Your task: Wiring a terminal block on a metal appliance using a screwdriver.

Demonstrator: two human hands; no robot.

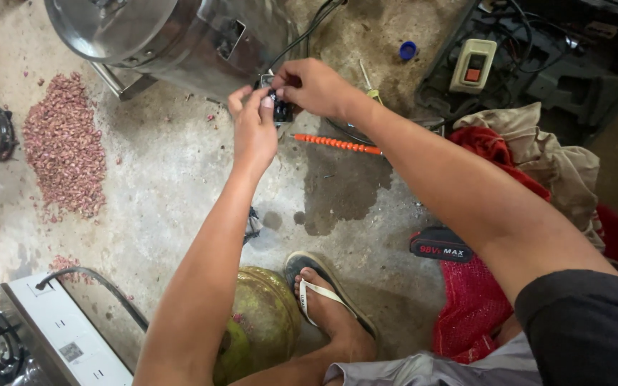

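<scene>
Head view: the left hand (254,127) and the right hand (314,86) meet fingertip to fingertip, both pinched on a small black electrical part (279,107) with wires, held just beside the lower edge of a tilted stainless-steel drum machine (180,36). Below the hands, an orange-handled screwdriver (337,144) lies on the stained concrete floor (173,179). A heap of reddish peanuts (64,146) lies well to the left.

Steel drum (180,36): polished metal, glossy, smooth. Floor (166,179): rough matt concrete w/ dark stains. Screwdriver handle (337,144): ribbed orange plastic. Small part (280,107) btwn the hands: black plastic. Rags (538,150): soft matt cloth. Gas cylinder (259,322): worn, dull painted metal.
</scene>
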